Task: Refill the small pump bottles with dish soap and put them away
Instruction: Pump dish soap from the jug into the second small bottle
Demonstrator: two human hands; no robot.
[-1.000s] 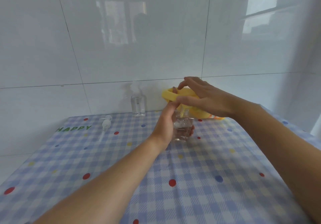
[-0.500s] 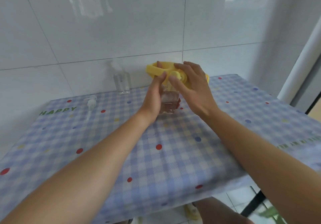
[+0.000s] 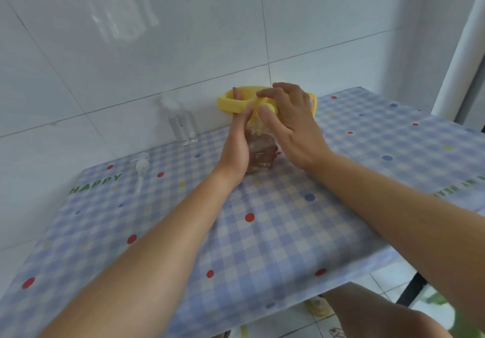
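A small clear bottle (image 3: 261, 155) stands on the checked tablecloth (image 3: 275, 232) near the wall, with my left hand (image 3: 236, 151) wrapped around its left side. Above it a yellow dish soap bottle (image 3: 236, 101) is tipped over, its neck pointing down at the small bottle's mouth. My right hand (image 3: 291, 125) grips the yellow bottle from the right and hides most of its body. A second small clear pump bottle (image 3: 183, 125) stands upright against the wall to the left. A loose white pump head (image 3: 141, 165) lies on the cloth further left.
White tiled wall runs behind the table. The table's front and right edges drop to a tiled floor, where my knee (image 3: 380, 311) shows. A white pipe (image 3: 462, 41) stands at the far right. "HAPPY" lettering (image 3: 95, 181) marks the cloth's left edge.
The camera has tilted down and shifted, so the table edge and floor show. Both hands stay at the two bottles; the yellow bottle remains tipped over the small one.
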